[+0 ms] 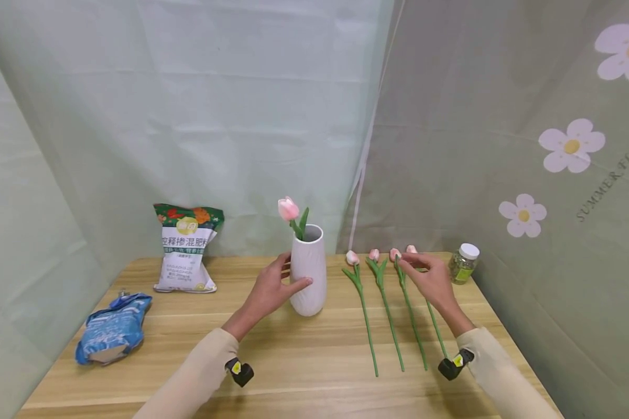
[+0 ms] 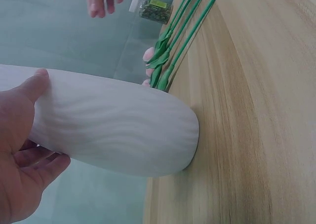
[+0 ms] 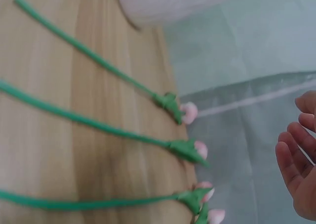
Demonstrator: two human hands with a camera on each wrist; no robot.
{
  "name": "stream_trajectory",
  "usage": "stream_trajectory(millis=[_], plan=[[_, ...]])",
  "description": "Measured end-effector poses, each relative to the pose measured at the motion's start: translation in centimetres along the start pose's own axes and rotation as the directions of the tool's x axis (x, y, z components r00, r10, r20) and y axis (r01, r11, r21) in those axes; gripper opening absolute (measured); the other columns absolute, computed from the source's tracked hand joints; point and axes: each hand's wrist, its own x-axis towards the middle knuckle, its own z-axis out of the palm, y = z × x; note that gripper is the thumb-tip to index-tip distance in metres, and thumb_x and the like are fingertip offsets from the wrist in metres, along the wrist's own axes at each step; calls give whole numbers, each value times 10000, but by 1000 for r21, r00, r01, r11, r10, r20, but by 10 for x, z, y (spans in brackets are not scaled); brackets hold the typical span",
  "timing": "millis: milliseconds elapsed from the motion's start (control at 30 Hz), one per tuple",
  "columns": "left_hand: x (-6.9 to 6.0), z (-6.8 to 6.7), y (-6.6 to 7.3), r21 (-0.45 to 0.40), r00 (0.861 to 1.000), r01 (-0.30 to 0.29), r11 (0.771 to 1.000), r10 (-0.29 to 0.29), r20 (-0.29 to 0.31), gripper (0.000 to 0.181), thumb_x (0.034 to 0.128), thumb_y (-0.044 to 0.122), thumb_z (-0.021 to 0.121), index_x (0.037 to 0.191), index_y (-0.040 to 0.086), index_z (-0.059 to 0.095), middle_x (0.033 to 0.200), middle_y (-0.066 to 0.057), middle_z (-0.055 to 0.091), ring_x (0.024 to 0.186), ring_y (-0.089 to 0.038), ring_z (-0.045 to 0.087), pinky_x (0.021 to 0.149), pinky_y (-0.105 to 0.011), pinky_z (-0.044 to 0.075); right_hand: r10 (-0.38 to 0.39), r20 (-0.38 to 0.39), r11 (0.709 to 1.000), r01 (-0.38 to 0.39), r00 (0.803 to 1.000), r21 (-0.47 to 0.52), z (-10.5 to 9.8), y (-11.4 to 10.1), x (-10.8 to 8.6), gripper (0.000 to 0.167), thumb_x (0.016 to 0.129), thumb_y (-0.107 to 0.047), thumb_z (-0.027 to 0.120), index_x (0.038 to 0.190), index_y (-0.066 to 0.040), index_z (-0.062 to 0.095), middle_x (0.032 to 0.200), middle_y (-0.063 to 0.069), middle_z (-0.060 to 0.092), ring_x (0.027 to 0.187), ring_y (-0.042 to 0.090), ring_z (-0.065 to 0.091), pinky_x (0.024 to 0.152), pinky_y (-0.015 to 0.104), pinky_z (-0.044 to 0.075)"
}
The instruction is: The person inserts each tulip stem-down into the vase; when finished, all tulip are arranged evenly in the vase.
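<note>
Left grip [image 1: 272, 288] holds your vase [image 1: 309, 282], right grip [image 1: 432, 284] hangs loose
Tulip heads [image 1: 352, 258] by the worktop's [image 1: 314, 355] back edge; only wrist views show your clearance.

"SUMMER FLOW", cut off at the view's edge, is printed on the fabric backdrop [image 1: 466, 128]. "控释掺混肥料" is borne by the fertilizer bag [image 1: 184, 265]; its smaller lines and the white-lidded jar's [image 1: 463, 265] label cannot be read.
</note>
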Motion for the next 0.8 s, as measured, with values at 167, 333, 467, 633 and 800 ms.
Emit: stream_trajectory(millis=[167, 333, 467, 633, 800], plan=[[-1, -1, -1, -7, 1000, 5, 1000, -5, 11, 805, 869, 394, 826, 1493, 58, 444, 1437, -165, 566, 1290, -346, 585, 1040, -503, 544, 45, -15, 997, -46, 999, -59, -6, 19, -7, 345, 952, -321, 746, 1186, -68, 761, 1119, 124, 756, 980, 266, 708, 738, 180, 559], [-1, -1, -1, -5, 1000, 9, 1000, -9, 12, 815, 868, 412, 823, 1495, 58, 442, 1445, -162, 561, 1298, -345, 581, 1044, -498, 541, 90, 0, 992, -90, 996, -89, -11, 36, -13, 373, 964, -346, 726, 1205, -62, 748, 1125, 144, 750, 1003, 289, 704, 733, 211, 568], [-1, -1, 0, -2, 1000, 18, 1000, -18, 14, 817, 868, 415, 822, 1497, 60, 440, 1451, -159, 557, 1304, -340, 577, 1047, -485, 541, 114, -5, 987, -114, 993, -115, -15, 49, -18, 397, 962, -328, 730, 1229, -35, 731, 1138, 162, 746, 1016, 321, 708, 722, 212, 563], [-1, -1, 1, -1, 1000, 16, 1000, -16, 13, 810, 869, 406, 823, 1493, 56, 444, 1447, -164, 560, 1300, -344, 579, 1045, -487, 542, 150, -13, 979, -150, 989, -136, -18, 63, -23, 374, 957, -284, 739, 1225, -24, 733, 1135, 169, 749, 1018, 352, 723, 705, 189, 558], [-1, -2, 2, -4, 1000, 15, 1000, -14, 10, 813, 867, 403, 826, 1490, 46, 444, 1445, -173, 560, 1301, -347, 578, 1047, -487, 541, 200, -19, 970, -201, 980, -137, -19, 76, -27, 365, 948, -262, 749, 1211, -10, 734, 1137, 193, 743, 1005, 358, 732, 718, 240, 597]])
